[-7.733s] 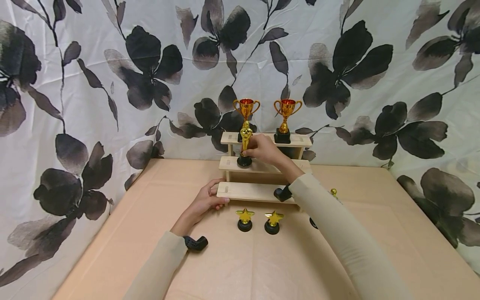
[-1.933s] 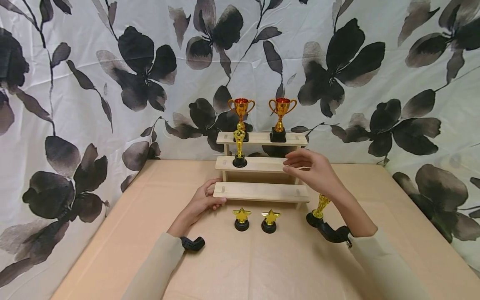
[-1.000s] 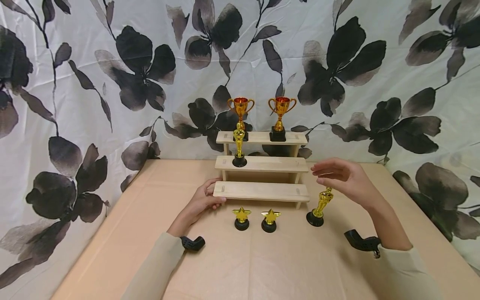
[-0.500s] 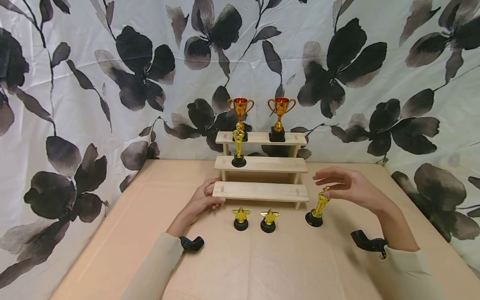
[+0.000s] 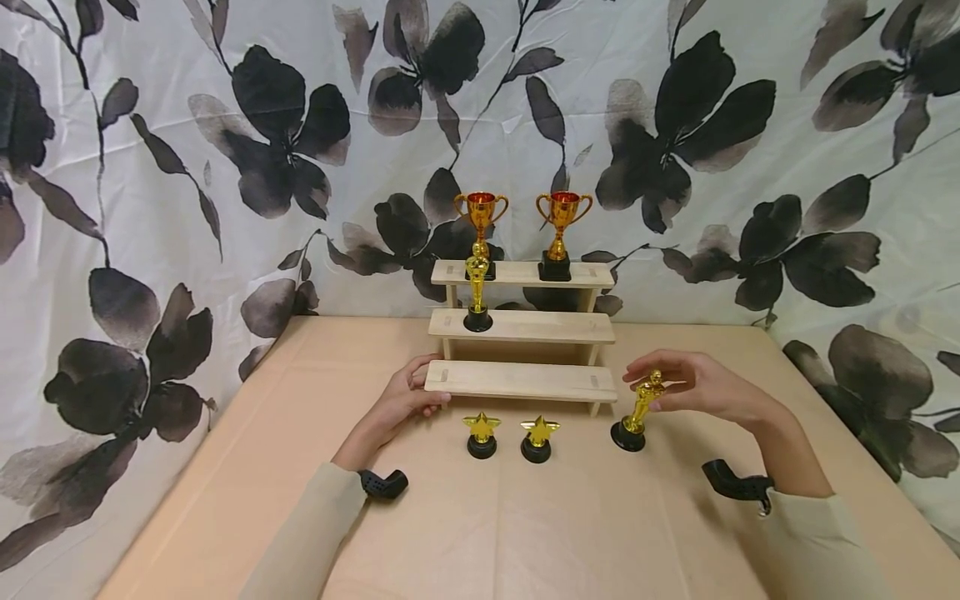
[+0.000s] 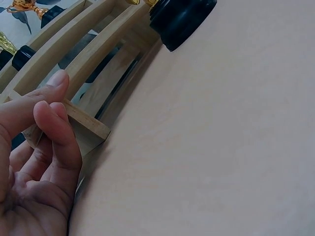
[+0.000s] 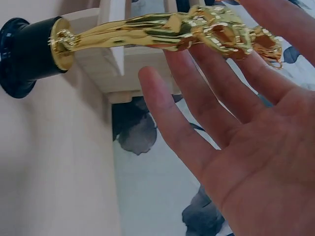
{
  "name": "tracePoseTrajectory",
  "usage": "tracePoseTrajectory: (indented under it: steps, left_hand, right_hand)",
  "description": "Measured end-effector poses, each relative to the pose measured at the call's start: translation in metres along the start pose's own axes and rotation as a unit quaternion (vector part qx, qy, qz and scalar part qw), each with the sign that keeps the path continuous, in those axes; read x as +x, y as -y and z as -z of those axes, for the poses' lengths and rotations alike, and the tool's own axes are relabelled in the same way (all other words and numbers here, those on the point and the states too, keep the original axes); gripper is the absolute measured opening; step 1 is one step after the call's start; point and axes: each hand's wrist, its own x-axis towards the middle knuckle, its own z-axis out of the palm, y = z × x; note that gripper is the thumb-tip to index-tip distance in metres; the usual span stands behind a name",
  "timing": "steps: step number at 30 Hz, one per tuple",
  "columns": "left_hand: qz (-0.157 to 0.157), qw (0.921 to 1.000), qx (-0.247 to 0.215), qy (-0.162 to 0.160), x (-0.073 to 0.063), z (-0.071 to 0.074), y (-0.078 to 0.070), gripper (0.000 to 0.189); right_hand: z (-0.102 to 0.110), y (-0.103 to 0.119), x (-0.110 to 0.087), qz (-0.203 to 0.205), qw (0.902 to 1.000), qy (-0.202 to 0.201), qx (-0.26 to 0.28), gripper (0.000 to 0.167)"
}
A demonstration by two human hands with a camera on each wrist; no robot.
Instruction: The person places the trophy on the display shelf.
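My left hand (image 5: 392, 407) holds the left end of the lowest step of a three-tier wooden display stand (image 5: 525, 379), thumb above and fingers curled beneath. At the right, my right hand (image 5: 708, 387) surrounds a gold figure trophy (image 5: 643, 402) on a round black base, which stands on the table. In the right wrist view the fingers (image 7: 216, 98) stretch out behind the trophy's upper body, fairly straight; a firm grip does not show. A matching figure trophy (image 5: 477, 287) stands at the left of the middle step.
Two gold-and-red cup trophies (image 5: 562, 218) stand on the top step. Two small star trophies (image 5: 537, 440) stand on the table (image 5: 450, 533) before the stand. A floral cloth (image 5: 300, 250) hangs behind.
My right hand released the first figure trophy on the middle step, moved right and down, and lowered around the second one. My left hand stayed on the stand.
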Motion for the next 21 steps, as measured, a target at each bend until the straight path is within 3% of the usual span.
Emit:
tracePoseTrajectory:
  steps: [8,16,21]
  left_hand:
    - [-0.001,1.0,-0.001,0.001,0.001,0.001,0.0,0.085]
    - [0.0,1.0,0.0,-0.001,0.002,0.001,0.001,0.084]
    - [0.0,1.0,0.005,0.001,0.001,0.0,0.001,0.085]
  right_hand:
    - [-0.001,-0.017,0.005,-0.006,0.9985,0.051,0.018,0.045]
    - [-0.002,-0.027,0.004,-0.04,0.9972,0.062,0.013,0.035]
    - [-0.003,-0.037,0.003,-0.05,0.9956,0.07,0.038,0.036]
